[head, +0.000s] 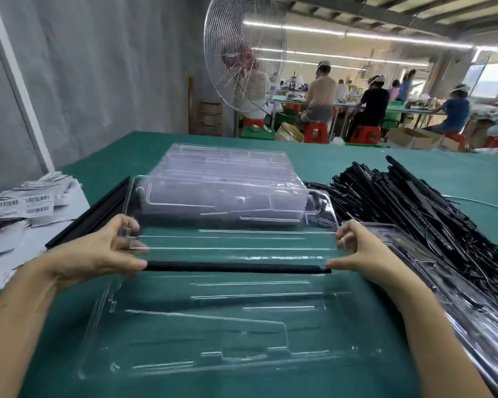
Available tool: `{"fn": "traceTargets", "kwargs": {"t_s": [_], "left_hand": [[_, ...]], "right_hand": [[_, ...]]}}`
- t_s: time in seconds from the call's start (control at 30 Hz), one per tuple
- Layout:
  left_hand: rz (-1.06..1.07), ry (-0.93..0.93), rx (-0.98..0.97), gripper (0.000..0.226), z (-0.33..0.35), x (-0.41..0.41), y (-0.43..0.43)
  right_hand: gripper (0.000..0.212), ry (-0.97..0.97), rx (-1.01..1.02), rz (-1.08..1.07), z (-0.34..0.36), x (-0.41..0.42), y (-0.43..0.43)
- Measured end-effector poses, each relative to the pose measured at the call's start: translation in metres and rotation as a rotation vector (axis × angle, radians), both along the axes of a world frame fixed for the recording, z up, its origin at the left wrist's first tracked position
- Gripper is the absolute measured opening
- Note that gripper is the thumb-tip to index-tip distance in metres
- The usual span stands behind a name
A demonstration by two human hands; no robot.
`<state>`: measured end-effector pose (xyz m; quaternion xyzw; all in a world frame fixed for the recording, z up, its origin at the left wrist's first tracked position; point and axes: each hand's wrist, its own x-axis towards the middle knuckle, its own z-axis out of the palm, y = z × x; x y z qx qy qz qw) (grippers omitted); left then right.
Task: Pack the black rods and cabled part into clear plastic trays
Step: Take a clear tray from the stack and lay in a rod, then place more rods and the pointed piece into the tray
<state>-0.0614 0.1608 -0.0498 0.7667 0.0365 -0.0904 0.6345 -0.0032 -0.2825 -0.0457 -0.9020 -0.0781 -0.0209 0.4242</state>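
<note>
Head view: a worker's left hand and right hand pinch a slim black rod, likely light and stiff, by its two ends across a flimsy clear tray

Our left hand and right hand are bare; behind them the left forearm and right forearm are uncovered. Glint on one right finger: unclear.

The near tray and the far tray stack are clear, glossy, smooth plastic. The rod looks matt black, the table a dull green mat. The left labels are printed paper.
</note>
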Motion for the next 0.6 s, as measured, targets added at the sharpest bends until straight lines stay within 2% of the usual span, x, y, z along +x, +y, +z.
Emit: {"fn": "traceTargets", "kwargs": {"t_s": [0.1,0.17,0.4,0.53,0.6], "left_hand": [[0.074,-0.077,0.043,0.062,-0.015,0.016,-0.010],[0.142,-0.111,0.080,0.051,-0.031,0.027,-0.017],[0.248,-0.220,0.210,0.055,-0.056,0.054,-0.016],[0.235,-0.219,0.277,0.060,-0.063,0.061,-0.014],[0.231,-0.222,0.329,0.066,-0.065,0.062,-0.013]], "right_hand": [[0.048,-0.150,-0.006,-0.036,-0.004,0.007,0.007],[0.049,-0.191,-0.045,-0.058,-0.009,0.014,0.012],[0.048,-0.117,-0.228,-0.043,-0.029,0.037,0.015],[0.055,0.005,-0.419,0.034,-0.012,0.051,0.015],[0.050,0.030,-0.564,0.085,-0.002,0.059,0.014]]}}
